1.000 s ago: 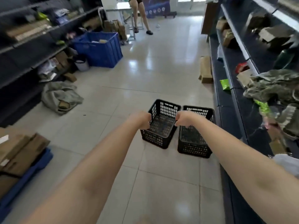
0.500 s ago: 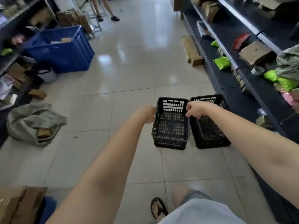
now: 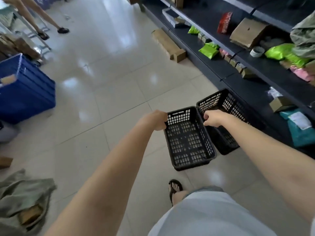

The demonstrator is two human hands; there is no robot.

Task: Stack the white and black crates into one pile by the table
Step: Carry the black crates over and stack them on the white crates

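Observation:
Two black perforated crates are in front of me. The nearer black crate (image 3: pixel 188 140) is held between both hands: my left hand (image 3: pixel 157 120) grips its left rim and my right hand (image 3: pixel 213 118) grips its right rim. It appears lifted off the tiled floor. The second black crate (image 3: pixel 225 106) stands just to its right, against the foot of the dark shelving, partly hidden behind my right arm. No white crate is in view.
Dark shelving (image 3: pixel 252 79) with green bags and cardboard boxes runs along the right. A long cardboard box (image 3: pixel 167 43) lies on the floor beside it. A blue bin (image 3: pixel 25 92) stands at left, a grey cloth heap (image 3: pixel 22 193) at lower left. Another person's legs (image 3: pixel 42 19) are far left.
I have stepped forward and the view has swung left. The crate in my hands has come nearer and turned lengthwise. Both hands keep their grip on its rims.

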